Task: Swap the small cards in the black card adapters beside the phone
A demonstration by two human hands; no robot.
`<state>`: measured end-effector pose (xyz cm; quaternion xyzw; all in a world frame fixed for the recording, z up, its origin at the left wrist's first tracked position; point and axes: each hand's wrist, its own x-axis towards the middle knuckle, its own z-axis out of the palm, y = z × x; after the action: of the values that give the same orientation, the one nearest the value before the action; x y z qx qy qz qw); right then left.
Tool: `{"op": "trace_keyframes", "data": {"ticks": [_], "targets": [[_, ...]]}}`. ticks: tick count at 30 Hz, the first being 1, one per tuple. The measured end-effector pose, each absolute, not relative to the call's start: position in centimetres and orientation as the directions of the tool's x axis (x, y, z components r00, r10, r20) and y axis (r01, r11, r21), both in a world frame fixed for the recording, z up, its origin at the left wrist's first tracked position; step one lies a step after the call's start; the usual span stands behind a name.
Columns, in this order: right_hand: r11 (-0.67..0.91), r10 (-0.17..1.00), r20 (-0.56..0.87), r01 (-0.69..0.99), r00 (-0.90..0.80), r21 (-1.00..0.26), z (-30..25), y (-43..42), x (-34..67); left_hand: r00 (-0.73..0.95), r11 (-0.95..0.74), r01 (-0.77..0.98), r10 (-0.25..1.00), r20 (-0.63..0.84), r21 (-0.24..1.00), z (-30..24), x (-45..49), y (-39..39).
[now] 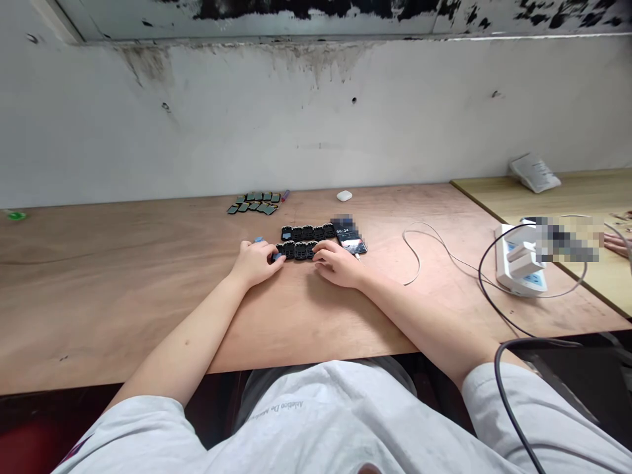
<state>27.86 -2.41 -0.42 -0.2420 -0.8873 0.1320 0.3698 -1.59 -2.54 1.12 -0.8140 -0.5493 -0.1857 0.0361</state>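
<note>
Two rows of small black plastic housings lie on the wooden table, the back row [308,233] just behind the front row [295,251]. My left hand [257,262] has its thumb and fingers closed at the left end of the front row, where a small blue piece [277,256] shows by the fingertips. Another small blue piece [259,239] appears just behind that hand. At the row's right end, the bent fingers of my right hand [338,263] grip the last housing, which they partly cover. A lit phone [349,237] lies behind my right hand.
Several green-grey square modules [253,202] lie in two rows at the back, near a purple item [285,195]. A white case [344,195] sits by the wall. To the right are a white cable [419,253], a power strip [521,263] and a white packet [534,172].
</note>
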Motion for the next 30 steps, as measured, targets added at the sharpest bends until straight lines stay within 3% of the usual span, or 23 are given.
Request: {"op": "trace_keyframes", "data": {"ticks": [6,15,22,30], "targets": [[0.858,0.513,0.58,0.37,-0.633,-0.355,-0.6,-2.3,27.8,0.382,-0.447,0.88,0.867,0.32,0.16,1.0,-1.7,-2.3],[0.611,0.751,0.447,0.769,-0.487,-0.188,-0.2,-2.1,27.9,0.447,-0.536,0.809,0.827,0.341,0.24,0.5,-1.6,-2.1],[0.541,0.806,0.389,0.822,-0.445,-0.18,-0.7,-0.7,28.1,0.466,-0.583,0.747,0.802,0.374,0.318,0.7,-1.9,-1.8],[0.543,0.805,0.389,0.82,-0.448,-0.179,-0.7,-0.6,27.9,0.299,-0.445,0.839,0.858,0.418,0.312,0.6,-2.5,-1.3]]}}
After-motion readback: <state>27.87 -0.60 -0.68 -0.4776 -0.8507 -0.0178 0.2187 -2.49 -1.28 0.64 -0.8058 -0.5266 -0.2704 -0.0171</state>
